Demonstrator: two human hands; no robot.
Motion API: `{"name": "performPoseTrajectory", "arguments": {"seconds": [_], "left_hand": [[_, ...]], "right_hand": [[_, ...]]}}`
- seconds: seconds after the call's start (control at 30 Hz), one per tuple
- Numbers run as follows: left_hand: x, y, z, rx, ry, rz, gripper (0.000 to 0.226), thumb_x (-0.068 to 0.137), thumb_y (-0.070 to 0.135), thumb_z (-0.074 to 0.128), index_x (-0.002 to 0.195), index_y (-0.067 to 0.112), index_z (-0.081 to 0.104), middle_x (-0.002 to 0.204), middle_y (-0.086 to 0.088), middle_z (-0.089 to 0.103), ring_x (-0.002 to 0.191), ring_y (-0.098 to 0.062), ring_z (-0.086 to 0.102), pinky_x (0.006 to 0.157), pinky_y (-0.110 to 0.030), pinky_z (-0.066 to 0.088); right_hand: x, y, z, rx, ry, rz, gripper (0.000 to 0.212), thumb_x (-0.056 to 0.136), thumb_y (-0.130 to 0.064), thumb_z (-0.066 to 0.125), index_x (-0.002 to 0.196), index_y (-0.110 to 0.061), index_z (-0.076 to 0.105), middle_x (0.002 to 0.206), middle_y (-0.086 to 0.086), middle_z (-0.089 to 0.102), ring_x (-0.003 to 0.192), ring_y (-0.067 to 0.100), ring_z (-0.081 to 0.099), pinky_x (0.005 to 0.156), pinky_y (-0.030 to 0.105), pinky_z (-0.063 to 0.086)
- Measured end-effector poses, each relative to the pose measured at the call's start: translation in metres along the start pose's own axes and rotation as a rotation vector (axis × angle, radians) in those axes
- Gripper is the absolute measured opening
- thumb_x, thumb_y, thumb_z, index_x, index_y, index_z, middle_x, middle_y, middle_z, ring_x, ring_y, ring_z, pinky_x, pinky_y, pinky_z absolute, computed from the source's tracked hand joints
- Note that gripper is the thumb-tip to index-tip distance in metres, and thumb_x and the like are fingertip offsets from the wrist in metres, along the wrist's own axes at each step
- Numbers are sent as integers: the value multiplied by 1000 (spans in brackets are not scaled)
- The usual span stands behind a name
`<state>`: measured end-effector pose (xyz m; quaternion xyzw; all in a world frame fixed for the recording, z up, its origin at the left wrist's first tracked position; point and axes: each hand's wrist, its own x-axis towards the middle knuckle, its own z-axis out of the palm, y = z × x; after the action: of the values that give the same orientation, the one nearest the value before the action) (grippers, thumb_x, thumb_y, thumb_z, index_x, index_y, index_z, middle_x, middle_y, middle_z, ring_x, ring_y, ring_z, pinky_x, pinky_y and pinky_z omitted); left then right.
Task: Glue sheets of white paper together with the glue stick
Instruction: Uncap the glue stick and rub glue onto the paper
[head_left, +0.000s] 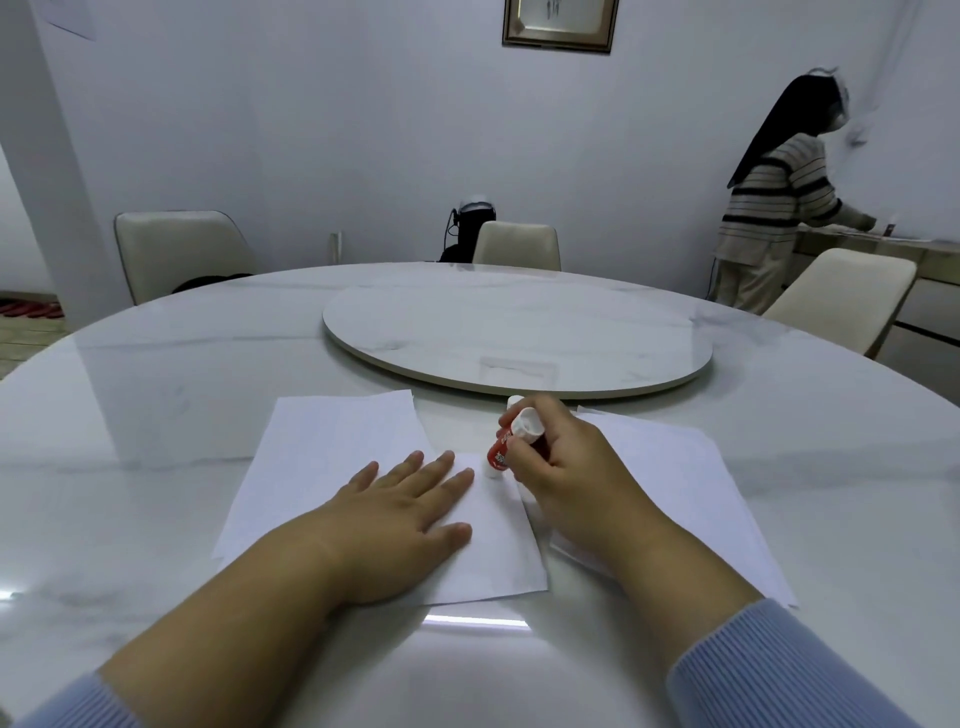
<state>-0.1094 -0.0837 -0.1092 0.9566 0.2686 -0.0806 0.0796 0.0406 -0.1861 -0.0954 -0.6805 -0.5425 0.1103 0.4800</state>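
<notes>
Red glue stick (500, 451), white-ended, tilted onto white paper (332, 447).

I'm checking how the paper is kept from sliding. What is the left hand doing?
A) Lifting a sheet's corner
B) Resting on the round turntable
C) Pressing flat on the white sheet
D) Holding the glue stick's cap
C: the left hand lies flat, fingers straight, on the white paper sheet, while the right hand grips the red glue stick.

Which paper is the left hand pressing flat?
The left hand presses the near-centre sheet, where the glue stick touches down. The right-side stack lies under the right forearm.
</notes>
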Motion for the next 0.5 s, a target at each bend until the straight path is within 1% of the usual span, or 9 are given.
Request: {"name": "performPoseTrajectory", "arguments": {"seconds": [0.07,0.1,0.13,0.2,0.27,0.33,0.4,0.43,0.5], "left_hand": [[0,0,-1,-10,-5,-3,56,96,52,16,145,44,-11,156,17,-19,144,-6,-18,118,-35,-10],[0,0,-1,-14,-5,-4,56,96,52,16,145,44,-11,156,17,-19,144,-5,-18,118,-35,-10],[-1,0,-1,-14,-5,-3,57,96,52,16,145,44,-10,156,17,-19,144,-5,-18,118,-35,-10],[-1,0,0,-14,-2,3,57,96,53,16,145,44,-11,156,17,-19,144,-6,-18,118,-35,-10],[-1,-1,1,-23,5,7,57,96,53,16,145,44,-11,156,17,-19,144,-5,-18,118,-35,-11],[-1,0,0,-43,8,15,57,96,53,18,145,44,-9,156,18,-18,144,-5,-18,117,-34,-11],[-3,-1,-5,-62,-12,28,57,97,50,23,146,44,-6,156,19,-15,144,-4,-17,117,-33,-11],[-5,-2,-10,-70,-42,55,57,98,46,27,146,45,-3,156,22,-14,143,-3,-17,117,-32,-11],[-13,-1,-21,-125,-141,152,57,98,32,37,144,51,9,154,29,-12,141,-1,-20,117,-32,-12]], "right_hand": [[-3,-4,-4,17,-1,1,7,87,-21,51,88,-18,56,70,-9,65,59,6,54,57,21,43],[-5,-6,-6,36,-4,4,8,85,-20,52,87,-14,57,65,-8,62,54,3,50,55,17,39],[-7,-8,-8,48,-9,4,13,82,-22,53,85,-11,57,65,-5,60,54,3,46,55,17,38],[-13,-11,-11,53,-45,1,21,74,-28,50,81,-9,57,68,4,57,59,7,45,59,25,39],[-17,-13,-12,80,-122,4,21,72,-27,50,78,-9,58,71,11,56,65,12,49,63,30,43],[-19,-13,-14,176,-183,34,18,72,-23,51,75,-8,59,73,18,57,67,19,52,60,28,46],[-17,-13,-18,361,-79,57,14,72,-17,49,72,-9,60,72,20,58,59,19,50,48,20,41],[-14,-11,-21,447,37,54,14,72,-16,47,72,-9,59,71,21,58,54,16,47,44,19,39],[-11,-8,-27,493,282,43,14,72,-17,46,71,-11,58,71,19,57,50,14,44,43,21,38]]}}
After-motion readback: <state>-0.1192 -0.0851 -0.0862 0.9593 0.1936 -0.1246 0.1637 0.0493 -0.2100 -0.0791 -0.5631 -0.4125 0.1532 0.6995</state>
